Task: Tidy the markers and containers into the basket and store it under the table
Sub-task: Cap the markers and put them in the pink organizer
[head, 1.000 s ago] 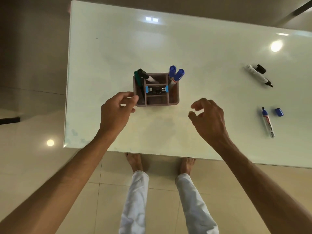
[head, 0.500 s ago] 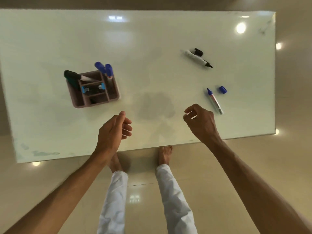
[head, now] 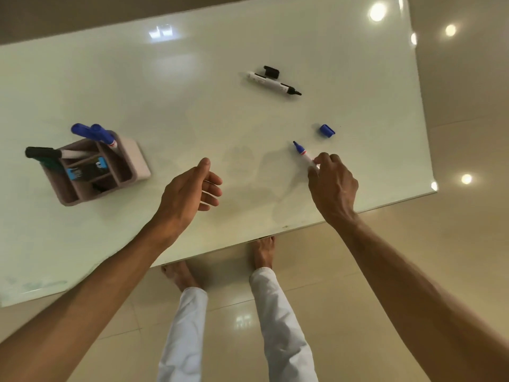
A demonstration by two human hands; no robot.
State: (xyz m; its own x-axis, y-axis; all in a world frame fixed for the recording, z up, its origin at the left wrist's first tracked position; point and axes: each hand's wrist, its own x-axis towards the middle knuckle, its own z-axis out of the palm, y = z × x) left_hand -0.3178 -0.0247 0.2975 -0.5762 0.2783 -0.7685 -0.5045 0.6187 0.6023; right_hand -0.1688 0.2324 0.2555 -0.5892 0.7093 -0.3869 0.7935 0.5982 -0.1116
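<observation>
- Two hands over the white glossy counter (head: pixel 248 51): right hand (head: pixel 332 186) fingers pinch the uncapped blue-tipped white marker (head: pixel 303 154) near the right edge.
- Left hand (head: pixel 190 193) fingers loosely spread, holding nothing.

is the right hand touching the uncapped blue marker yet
Touching. The head view shows the right hand with fingertips closed on the barrel of the uncapped blue marker.

Left hand (head: pixel 190 193) open and relaxed, right hand (head: pixel 332 183) fingers pinched
</observation>
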